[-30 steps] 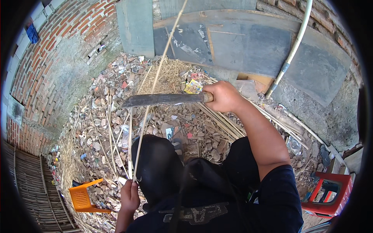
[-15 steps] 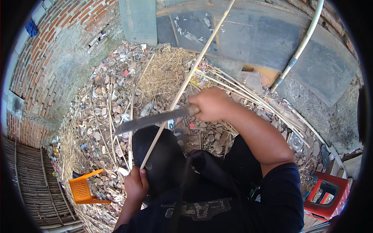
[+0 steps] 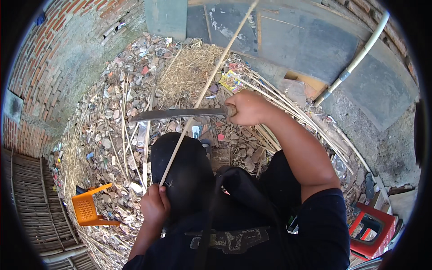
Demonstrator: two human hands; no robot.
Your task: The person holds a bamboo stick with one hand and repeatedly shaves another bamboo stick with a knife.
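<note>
My left hand (image 3: 154, 204) is closed around the near end of a long, thin bamboo strip (image 3: 210, 81). The strip slants away from me over my dark-clad left knee, and its far end runs up to the top of the view. In my right hand (image 3: 249, 108) I grip a machete (image 3: 180, 114) by its handle. Its dark blade points left and crosses the strip about midway. Whether the edge touches the strip, I cannot tell.
Rubble and litter (image 3: 135, 90) cover the ground, with dry shavings (image 3: 186, 72) heaped beyond. More bamboo strips (image 3: 292, 110) lie to the right. An orange plastic chair (image 3: 85, 209) lies at left, a red stool (image 3: 373, 229) at right. A brick wall (image 3: 49, 76) and grey panels (image 3: 306, 40) enclose the space.
My right hand and the machete have moved away from me along the strip, and the blade lies more level. My left hand still holds the near end. The whole view has shifted slightly.
</note>
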